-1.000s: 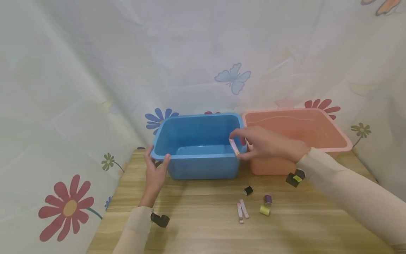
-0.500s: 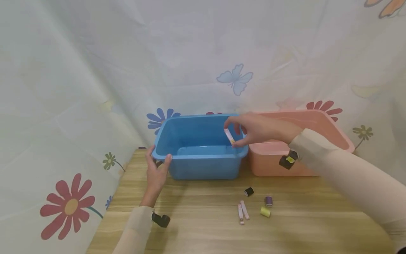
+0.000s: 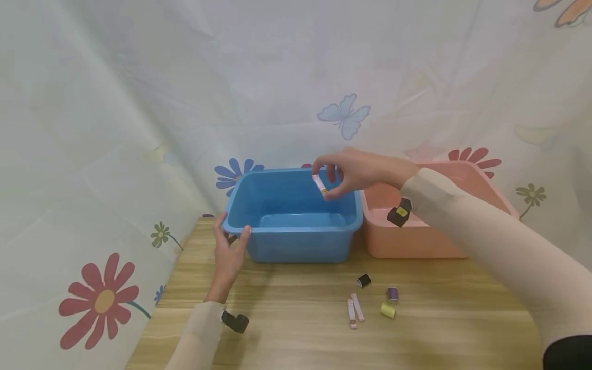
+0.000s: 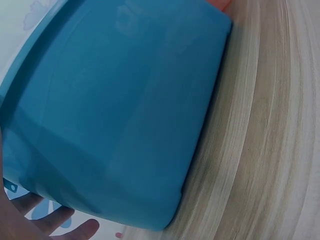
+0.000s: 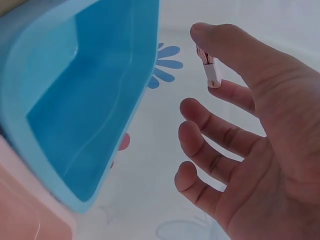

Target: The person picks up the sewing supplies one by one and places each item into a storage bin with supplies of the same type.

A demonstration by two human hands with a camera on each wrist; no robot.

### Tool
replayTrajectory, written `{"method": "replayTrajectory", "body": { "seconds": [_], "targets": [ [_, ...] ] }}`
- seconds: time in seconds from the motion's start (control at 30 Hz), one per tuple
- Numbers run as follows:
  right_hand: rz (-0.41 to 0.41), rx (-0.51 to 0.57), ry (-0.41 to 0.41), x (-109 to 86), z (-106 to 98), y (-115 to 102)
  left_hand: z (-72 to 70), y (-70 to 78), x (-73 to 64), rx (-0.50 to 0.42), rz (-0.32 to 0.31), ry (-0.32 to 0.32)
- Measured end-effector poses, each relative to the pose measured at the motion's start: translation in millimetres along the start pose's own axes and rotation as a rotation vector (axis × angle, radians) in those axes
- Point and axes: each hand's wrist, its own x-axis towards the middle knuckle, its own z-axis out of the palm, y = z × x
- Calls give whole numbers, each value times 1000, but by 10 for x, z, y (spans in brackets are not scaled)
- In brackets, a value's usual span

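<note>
My right hand is raised over the right part of the blue tub, pinching a small, slim pink-and-white stick-like packet between thumb and index finger. In the right wrist view, the packet shows a patterned end, and the other fingers are loosely bent, touching nothing. At the tub's left end, my left hand grips the rim, thumb in front and fingers round the side. The left wrist view shows fingers beneath the tub's rim. Two similar packets lie side by side on the table.
A pink tub stands right of the blue one. On the wooden table in front are a black thread spool, a purple spool and a yellow spool. A patterned curtain hangs close behind.
My right hand has moved left and upward with the packet, from the blue tub's front right corner to over its inside. The left hand has kept its hold on the rim.
</note>
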Motion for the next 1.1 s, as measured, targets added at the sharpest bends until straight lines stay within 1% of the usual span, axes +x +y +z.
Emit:
{"method": "replayTrajectory", "body": {
  "seconds": [0.23,0.5,0.6,0.73,0.87,1.1],
  "targets": [
    [-8,-9,-4,294,22,22,8,9,1,-3,10,8],
    [11,22,-29,632,124,13,18,47,-32,3,-18,7],
    [16,31,-35,760,165,1,30,72,-44,0,-14,17],
    [2,15,-48,927,250,24,51,77,-64,0,-24,28],
    [-17,14,-63,1054,364,82,87,86,-79,2,-43,22],
    [-23,43,-88,1234,559,154,112,106,-88,3,-4,50]
  ]
}}
